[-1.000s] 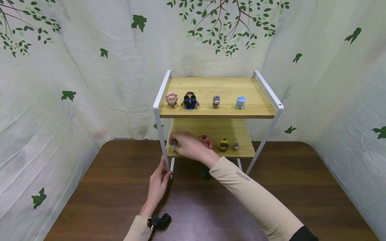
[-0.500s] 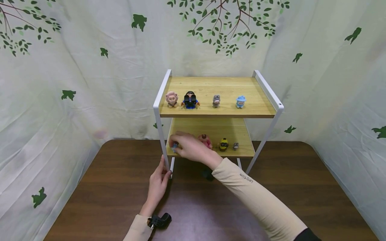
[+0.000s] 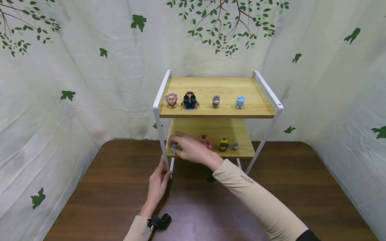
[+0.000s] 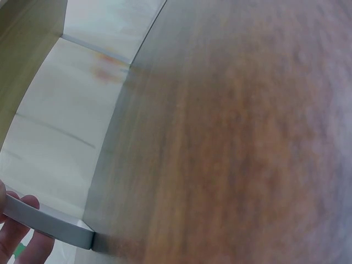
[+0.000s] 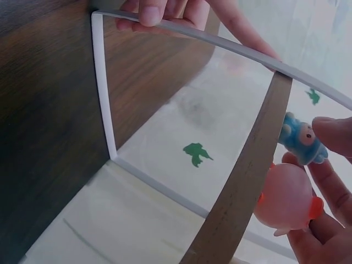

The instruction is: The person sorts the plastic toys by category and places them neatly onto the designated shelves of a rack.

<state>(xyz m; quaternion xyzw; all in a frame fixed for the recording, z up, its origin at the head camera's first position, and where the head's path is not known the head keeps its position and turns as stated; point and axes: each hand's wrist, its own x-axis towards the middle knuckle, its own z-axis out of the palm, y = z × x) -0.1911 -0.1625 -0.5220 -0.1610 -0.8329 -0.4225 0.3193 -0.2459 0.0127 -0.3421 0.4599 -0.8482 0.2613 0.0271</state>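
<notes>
My right hand (image 3: 191,147) reaches onto the left end of the lower shelf (image 3: 208,125). Its thumb and fingers pinch a small blue figurine (image 5: 301,138), which stands by the front edge; only part of the figurine shows in the head view. Close beside it in the right wrist view is a round pink figurine (image 5: 286,195) with red feet, near the fingers. My left hand (image 3: 158,180) grips the white front-left leg (image 5: 220,39) of the rack low down, thumb on one side and fingers on the other.
Along the top shelf (image 3: 223,85) stand a pink figurine (image 3: 171,99), a dark-and-blue one (image 3: 190,100), a grey one (image 3: 216,101) and a light-blue one (image 3: 240,102). Right of my hand below are a pink bear figurine (image 3: 205,141), a yellow-black one (image 3: 223,144) and a tiny grey one (image 3: 235,146).
My right hand shifts only slightly, and a bit more of the blue figurine shows between its fingers. The left hand stays on the leg.
</notes>
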